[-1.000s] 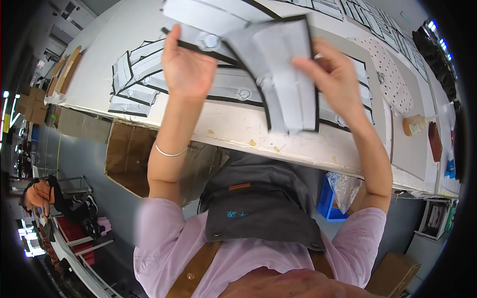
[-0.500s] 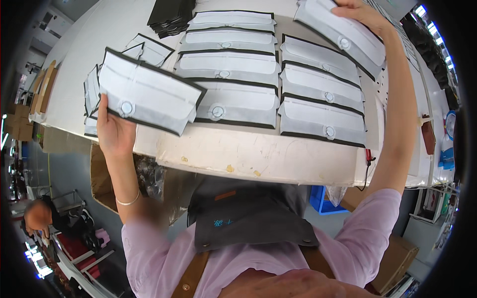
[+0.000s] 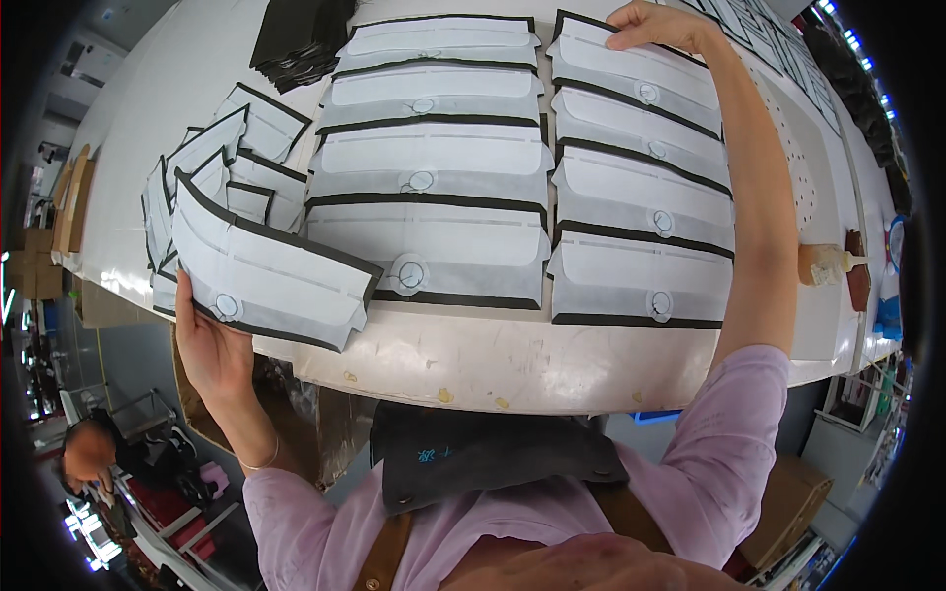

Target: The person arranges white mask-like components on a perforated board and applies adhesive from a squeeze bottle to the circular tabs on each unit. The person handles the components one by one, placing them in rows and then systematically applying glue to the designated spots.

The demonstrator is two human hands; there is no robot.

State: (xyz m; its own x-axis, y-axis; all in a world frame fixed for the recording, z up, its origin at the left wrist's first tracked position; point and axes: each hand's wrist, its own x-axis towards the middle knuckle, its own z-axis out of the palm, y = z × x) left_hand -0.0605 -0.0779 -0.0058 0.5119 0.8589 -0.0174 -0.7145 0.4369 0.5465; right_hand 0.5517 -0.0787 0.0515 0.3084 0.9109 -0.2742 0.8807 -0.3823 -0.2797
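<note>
In my left hand [image 3: 212, 350] is a flat white pouch [image 3: 266, 271] with black edging and a round clear disc, held by its near left corner, tilted above the table. My fingers are closed on that corner. At the far end of the right-hand column, my right hand [image 3: 665, 25] pinches the far edge of another such pouch [image 3: 631, 74], which lies just beyond the others in that column. Several like pouches [image 3: 424, 236] lie overlapping in a second column to the left. A loose heap of pouches [image 3: 266, 128] sits behind the held one, partly hidden by it.
A stack of black sheets [image 3: 301, 39] stands at the far left of the white table [image 3: 552, 369]. On the right are a perforated panel [image 3: 788, 167], a bottle with amber contents [image 3: 823, 264] and more black-edged pieces [image 3: 769, 34]. Someone else [image 3: 94, 453] is at lower left.
My right hand has brought its pouch down and leftward onto the far end of the right column. My left hand, still with its pouch, has dropped slightly nearer. The view has shifted forward.
</note>
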